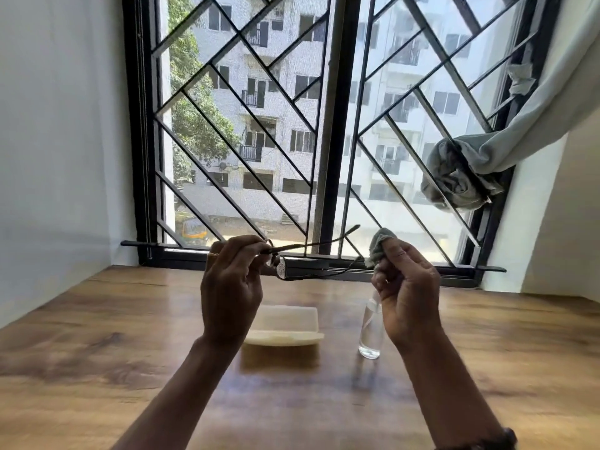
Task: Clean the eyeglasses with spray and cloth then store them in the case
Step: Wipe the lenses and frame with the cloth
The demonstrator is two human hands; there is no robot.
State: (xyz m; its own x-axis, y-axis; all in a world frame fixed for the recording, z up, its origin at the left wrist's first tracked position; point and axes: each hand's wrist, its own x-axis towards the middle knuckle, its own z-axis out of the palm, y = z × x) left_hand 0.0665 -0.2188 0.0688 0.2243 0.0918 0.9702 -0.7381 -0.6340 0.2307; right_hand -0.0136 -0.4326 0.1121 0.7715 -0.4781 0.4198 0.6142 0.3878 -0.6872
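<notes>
Filling the far wall, a black-framed window (337,125) with a diagonal grille runs along the back edge of a wooden table (97,352). A grey curtain (461,177) is knotted into a bundle against the grille near the table's far right corner.

Both hands are raised above the table in front of the window sill. The left hand (230,287) has its fingers curled and pinches the eyeglasses (292,264) at the front of the frame, so they hang in the air above the table's back edge. One lens points down and the two thin arms reach out to the right.

The right hand (409,293) grips a small grey cloth (380,245) bunched in its fingertips, just beside the tip of the lower arm; whether they touch I cannot tell.

A pale glasses case (285,323) lies about mid-table, below the left hand. A clear spray bottle (370,332) stands upright near the case on its right, its top hidden behind the right hand.
</notes>
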